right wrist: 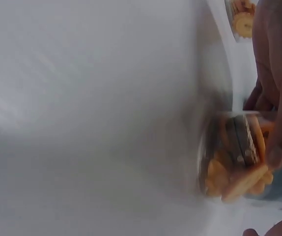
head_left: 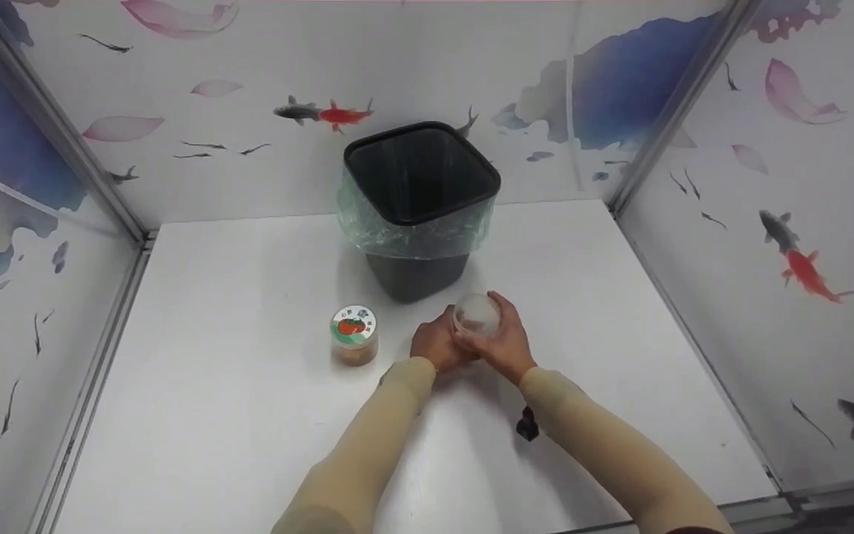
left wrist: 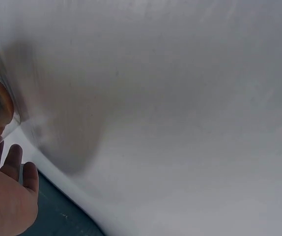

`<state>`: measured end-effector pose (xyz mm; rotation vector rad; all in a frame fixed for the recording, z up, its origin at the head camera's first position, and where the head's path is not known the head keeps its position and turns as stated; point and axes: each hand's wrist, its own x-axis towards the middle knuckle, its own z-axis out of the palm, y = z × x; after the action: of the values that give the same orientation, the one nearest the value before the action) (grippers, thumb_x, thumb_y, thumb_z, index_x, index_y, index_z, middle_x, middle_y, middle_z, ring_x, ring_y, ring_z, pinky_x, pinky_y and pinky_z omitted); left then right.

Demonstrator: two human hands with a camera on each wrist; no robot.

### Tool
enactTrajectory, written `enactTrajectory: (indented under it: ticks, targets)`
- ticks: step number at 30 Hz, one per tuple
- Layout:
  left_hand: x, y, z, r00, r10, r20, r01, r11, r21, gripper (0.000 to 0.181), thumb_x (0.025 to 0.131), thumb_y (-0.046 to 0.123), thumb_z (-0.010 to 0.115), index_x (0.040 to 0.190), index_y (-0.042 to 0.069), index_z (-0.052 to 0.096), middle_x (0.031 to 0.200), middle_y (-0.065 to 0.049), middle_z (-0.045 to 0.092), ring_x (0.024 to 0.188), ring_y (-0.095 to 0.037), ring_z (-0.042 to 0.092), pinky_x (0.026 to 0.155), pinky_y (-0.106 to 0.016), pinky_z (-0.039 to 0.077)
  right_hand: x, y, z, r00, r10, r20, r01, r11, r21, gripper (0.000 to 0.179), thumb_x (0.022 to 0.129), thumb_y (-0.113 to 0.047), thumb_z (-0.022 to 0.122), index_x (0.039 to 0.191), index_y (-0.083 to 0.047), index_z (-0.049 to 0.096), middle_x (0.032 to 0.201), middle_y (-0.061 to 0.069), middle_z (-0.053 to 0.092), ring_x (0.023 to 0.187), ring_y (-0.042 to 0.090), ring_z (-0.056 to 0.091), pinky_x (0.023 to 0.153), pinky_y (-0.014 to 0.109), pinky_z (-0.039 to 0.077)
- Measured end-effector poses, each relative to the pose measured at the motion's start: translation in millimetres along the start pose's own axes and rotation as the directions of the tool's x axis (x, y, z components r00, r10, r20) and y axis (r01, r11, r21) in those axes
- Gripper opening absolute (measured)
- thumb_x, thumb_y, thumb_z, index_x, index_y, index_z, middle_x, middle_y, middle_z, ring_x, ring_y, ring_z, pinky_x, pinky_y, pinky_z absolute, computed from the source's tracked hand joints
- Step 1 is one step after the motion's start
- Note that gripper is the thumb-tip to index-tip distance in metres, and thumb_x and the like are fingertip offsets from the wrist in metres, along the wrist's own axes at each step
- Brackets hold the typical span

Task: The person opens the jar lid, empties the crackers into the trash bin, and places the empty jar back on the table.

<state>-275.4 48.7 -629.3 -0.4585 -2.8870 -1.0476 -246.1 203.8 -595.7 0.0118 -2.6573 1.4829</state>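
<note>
Both hands are around a clear jar of biscuits [head_left: 476,311] in front of the bin. My left hand [head_left: 436,344] grips the jar's body from the left. Around the top, my right hand [head_left: 510,343] holds on, its thumb on the near side and fingers on the far right. In the right wrist view, orange-brown biscuits [right wrist: 217,177] show through the jar's wall, with a thumb across it. The left wrist view catches only part of the jar [left wrist: 6,105] and the left hand [left wrist: 8,196] below. To the left stands a second jar [head_left: 353,345], with a tomato-pictured label on its lid.
A black bin [head_left: 419,278], lined with a pale green bag [head_left: 416,241], stands just behind the hands. The white table [head_left: 212,386] is enclosed at the back and sides by panels [head_left: 227,178] printed with fish and petals.
</note>
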Motion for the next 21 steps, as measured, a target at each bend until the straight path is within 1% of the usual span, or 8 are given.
enactTrajectory:
  ticks: [2,3,6,10,13,14,16,21]
  targets:
    - [0.1,0.2,0.8,1.0,-0.006,0.01,0.006,1.0,-0.008,0.082,0.065,0.052,0.083,0.132,0.015,0.054,0.108,-0.006,0.072,0.094,-0.03,0.07,0.085,-0.041,0.053,1.3,1,1,1.0,0.004,-0.003,-0.004,1.0,0.012,0.109,0.065,-0.056,0.089,0.151,-0.015,0.036,0.151,0.007,0.04,0.134,0.027,0.041,0.107,0.051,0.035]
    - [0.1,0.5,0.8,1.0,-0.008,0.016,0.009,1.0,-0.01,0.082,0.066,0.052,0.083,0.133,0.015,0.054,0.109,-0.006,0.072,0.095,-0.03,0.069,0.086,-0.041,0.053,2.9,3,-1,1.0,0.002,0.016,-0.002,1.0,0.02,0.107,0.066,-0.055,0.089,0.151,-0.016,0.037,0.15,0.006,0.041,0.133,0.027,0.041,0.106,0.051,0.035]
    - [1.1,1.1,1.1,0.999,-0.011,0.036,0.012,1.0,-0.008,0.086,0.067,0.057,0.081,0.136,0.015,0.052,0.115,-0.003,0.071,0.099,-0.028,0.068,0.089,-0.04,0.052,10.9,7,-11,0.992,-0.02,0.122,0.015,0.999,0.046,0.101,0.067,-0.049,0.09,0.15,-0.021,0.039,0.148,0.002,0.044,0.131,0.025,0.043,0.105,0.049,0.036]
    - [1.3,2.4,-1.5,0.998,-0.019,0.06,0.02,1.0,-0.01,0.095,0.065,0.067,0.08,0.137,0.014,0.049,0.118,0.0,0.068,0.102,-0.024,0.067,0.091,-0.038,0.051,23.1,10,-26,0.957,-0.09,0.276,0.075,0.995,0.063,0.095,0.069,-0.037,0.093,0.149,-0.023,0.042,0.145,0.002,0.048,0.132,0.025,0.043,0.107,0.051,0.033]
    - [0.8,2.6,-2.6,0.997,-0.031,0.074,0.032,0.999,-0.013,0.097,0.063,0.07,0.079,0.137,0.015,0.049,0.119,0.001,0.068,0.102,-0.023,0.066,0.091,-0.037,0.051,27.2,9,-33,0.936,-0.117,0.333,0.106,0.993,0.053,0.094,0.069,-0.032,0.092,0.149,-0.023,0.043,0.145,0.002,0.049,0.132,0.026,0.043,0.107,0.053,0.032]
    - [0.8,2.7,-2.9,0.997,-0.035,0.076,0.036,0.999,-0.015,0.097,0.063,0.07,0.08,0.137,0.015,0.049,0.119,0.001,0.068,0.102,-0.023,0.066,0.091,-0.036,0.051,27.4,8,-33,0.934,-0.118,0.338,0.109,0.993,0.044,0.095,0.07,-0.033,0.092,0.15,-0.022,0.042,0.145,0.003,0.049,0.132,0.027,0.043,0.107,0.054,0.033]
    - [1.0,2.6,-2.6,0.997,-0.031,0.075,0.032,0.999,-0.009,0.098,0.063,0.07,0.08,0.138,0.015,0.049,0.12,0.0,0.068,0.102,-0.024,0.067,0.091,-0.037,0.051,25.9,8,-33,0.939,-0.106,0.327,0.103,0.994,0.025,0.098,0.069,-0.035,0.092,0.151,-0.022,0.04,0.146,0.002,0.047,0.133,0.026,0.042,0.107,0.053,0.033]
    - [1.7,0.9,-1.2,0.999,-0.009,0.05,0.008,1.0,0.014,0.098,0.064,0.064,0.082,0.139,0.011,0.048,0.117,-0.004,0.069,0.099,-0.027,0.068,0.089,-0.039,0.052,14.6,9,-23,0.973,-0.082,0.214,0.079,0.997,0.026,0.105,0.068,-0.039,0.092,0.154,-0.021,0.034,0.149,0.005,0.043,0.132,0.027,0.043,0.105,0.053,0.036]
